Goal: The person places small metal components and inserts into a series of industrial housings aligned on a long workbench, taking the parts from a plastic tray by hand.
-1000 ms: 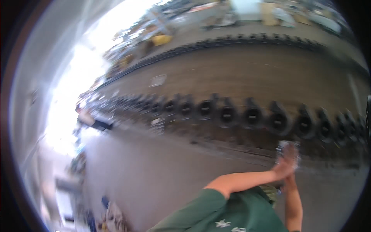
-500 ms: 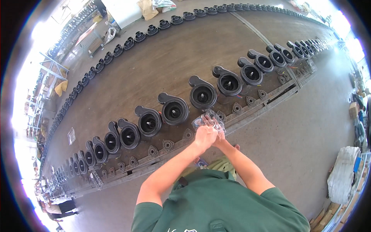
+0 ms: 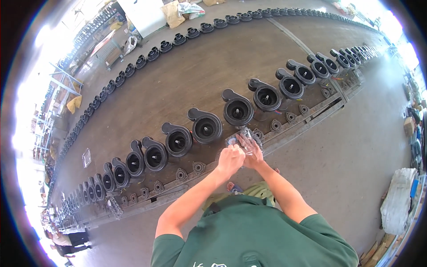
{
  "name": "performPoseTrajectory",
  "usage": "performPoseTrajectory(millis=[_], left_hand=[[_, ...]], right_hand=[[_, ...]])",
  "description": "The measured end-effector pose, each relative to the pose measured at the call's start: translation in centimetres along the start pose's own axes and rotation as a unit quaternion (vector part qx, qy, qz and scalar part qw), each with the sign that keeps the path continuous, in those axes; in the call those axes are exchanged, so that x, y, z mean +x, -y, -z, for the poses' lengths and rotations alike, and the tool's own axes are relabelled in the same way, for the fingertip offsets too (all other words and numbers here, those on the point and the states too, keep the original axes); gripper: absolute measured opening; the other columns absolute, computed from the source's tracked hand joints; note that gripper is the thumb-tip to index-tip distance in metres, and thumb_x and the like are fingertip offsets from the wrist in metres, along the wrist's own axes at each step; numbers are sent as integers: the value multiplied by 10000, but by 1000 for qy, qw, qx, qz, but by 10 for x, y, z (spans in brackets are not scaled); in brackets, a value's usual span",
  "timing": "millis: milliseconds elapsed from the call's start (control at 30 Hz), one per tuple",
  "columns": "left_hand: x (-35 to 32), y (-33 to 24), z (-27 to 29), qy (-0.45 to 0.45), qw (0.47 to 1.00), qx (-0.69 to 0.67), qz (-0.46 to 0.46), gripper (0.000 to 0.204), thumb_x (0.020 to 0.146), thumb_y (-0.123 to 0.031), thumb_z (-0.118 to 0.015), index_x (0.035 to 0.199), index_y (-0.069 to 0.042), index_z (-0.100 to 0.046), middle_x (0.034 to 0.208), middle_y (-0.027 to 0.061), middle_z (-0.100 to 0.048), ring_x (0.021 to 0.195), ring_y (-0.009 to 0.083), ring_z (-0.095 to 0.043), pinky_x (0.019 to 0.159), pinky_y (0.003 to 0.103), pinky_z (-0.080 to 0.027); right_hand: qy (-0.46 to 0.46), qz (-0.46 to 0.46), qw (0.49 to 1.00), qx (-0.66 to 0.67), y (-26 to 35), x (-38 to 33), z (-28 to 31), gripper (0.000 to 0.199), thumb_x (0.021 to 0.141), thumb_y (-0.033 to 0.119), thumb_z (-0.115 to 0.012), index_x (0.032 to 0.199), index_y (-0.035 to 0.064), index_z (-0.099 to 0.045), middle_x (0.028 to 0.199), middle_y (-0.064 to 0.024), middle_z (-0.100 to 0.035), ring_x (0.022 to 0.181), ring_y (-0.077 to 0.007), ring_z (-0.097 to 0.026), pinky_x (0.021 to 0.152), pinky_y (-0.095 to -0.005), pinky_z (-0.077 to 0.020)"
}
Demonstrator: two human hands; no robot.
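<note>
A glossy clear plastic package [image 3: 242,136] lies in my right hand [image 3: 254,156], whose fingers stretch out along it and show partly through the plastic. My left hand [image 3: 231,159] is closed in a fist-like pinch at the package's near left side; whatever its fingers hold is hidden. Just beyond the package stands a round black housing [image 3: 238,111] with a side lobe and a pale shaft in its open middle. Another such housing [image 3: 205,128] stands to its left. A small dark flanged part [image 3: 257,134] lies close by my right fingertips.
Black housings run in a long curved row, with small flanged parts [image 3: 199,167] along a low metal rail [image 3: 178,187] on the near side. A second row [image 3: 179,39] stands farther off. Clear plastic pieces lie at left [image 3: 86,158] and by the rail [image 3: 114,207]. People [image 3: 69,240] are at lower left.
My left hand has drawn back a little to the left, away from the right hand. The right hand's fingers now show more openly along the package. The view has shifted slightly.
</note>
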State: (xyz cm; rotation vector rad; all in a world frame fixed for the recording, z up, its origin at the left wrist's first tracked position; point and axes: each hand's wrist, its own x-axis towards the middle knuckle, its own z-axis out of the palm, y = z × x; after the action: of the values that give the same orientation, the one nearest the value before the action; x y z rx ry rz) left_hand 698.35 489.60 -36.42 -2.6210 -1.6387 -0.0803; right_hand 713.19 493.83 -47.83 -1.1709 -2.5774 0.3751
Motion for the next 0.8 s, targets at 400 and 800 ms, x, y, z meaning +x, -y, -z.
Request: performPoseTrajectory(millis=[400,800], left_hand=[[5,1,-22,-34,999,7,27,146,778,-173,-641,788,-48,-715,811,122,-685,789,255,-699,648,350,-578],[13,-3,-18,-3,996,-81,47,186,805,-197,-670,818,-14,-699,899,177,-700,861,323,-711,736,417,-592]], right_hand=[[-48,24,998,13,-2,0,-9,650,866,393,-639,1465,173,-515,1623,-96,-355,1472,-334,-355,1212,-522,-274],[-16,-14,1000,-14,2,4,13,725,797,433,-694,1453,171,-531,1606,-112,-382,1532,-296,-258,1238,-520,-215]])
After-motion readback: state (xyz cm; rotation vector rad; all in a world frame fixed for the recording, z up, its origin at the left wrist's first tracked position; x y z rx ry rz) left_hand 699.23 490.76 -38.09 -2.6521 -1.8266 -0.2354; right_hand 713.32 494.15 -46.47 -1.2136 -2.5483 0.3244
